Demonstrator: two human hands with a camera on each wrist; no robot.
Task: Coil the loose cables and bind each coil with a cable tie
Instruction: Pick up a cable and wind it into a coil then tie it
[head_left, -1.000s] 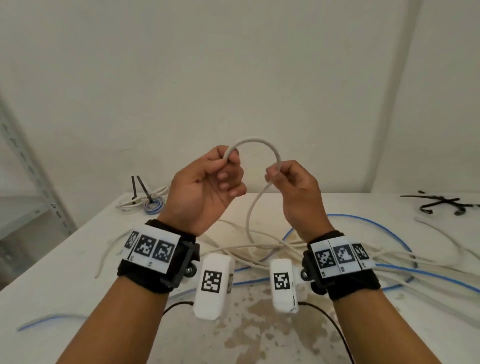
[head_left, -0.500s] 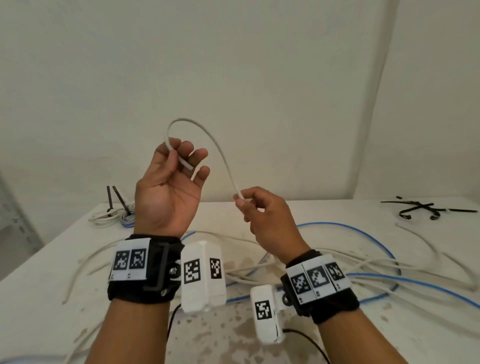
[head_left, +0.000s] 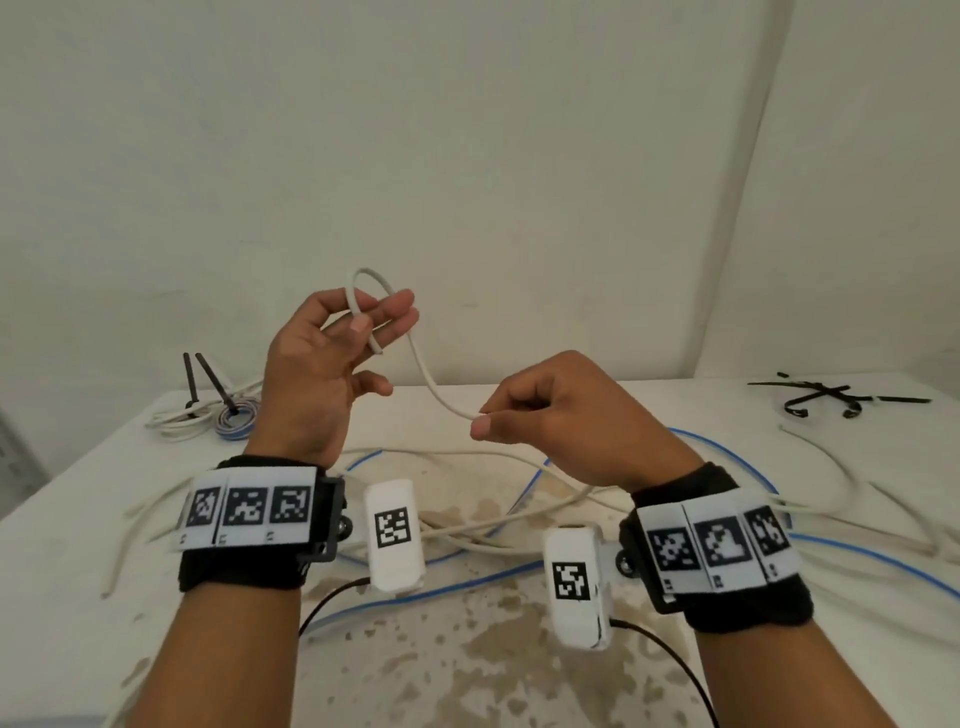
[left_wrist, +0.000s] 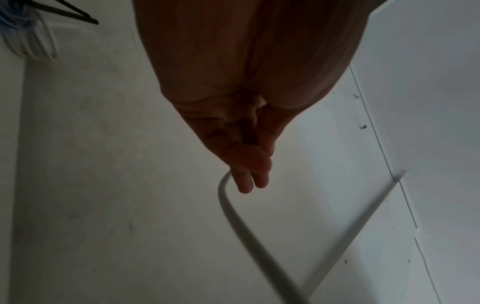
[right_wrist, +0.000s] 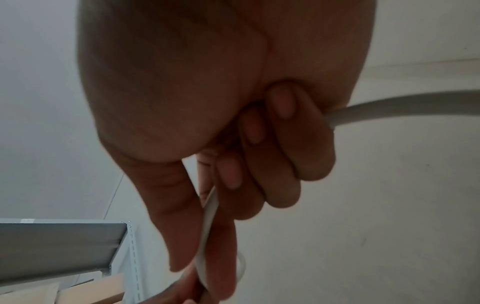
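I'm now hooking the white cable (head_left: 431, 384) into its first loop, left hand (head_left: 322, 374) pinching the end, right hand (head_left: 561, 415) gripping and feeding slack.

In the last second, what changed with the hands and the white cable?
The left hand opened from a closed grip and now pinches the white cable by its end, curled into a small loop. The right hand dropped, sliding down the cable. Loose cables and cable ties stayed put.

White cable (head_left: 431, 384): we see its free end looped small, raised above the table.
Loose cables (head_left: 519, 525): white and blue, tangled on the table.
Cable ties (head_left: 826, 397): black, far right, scattered.
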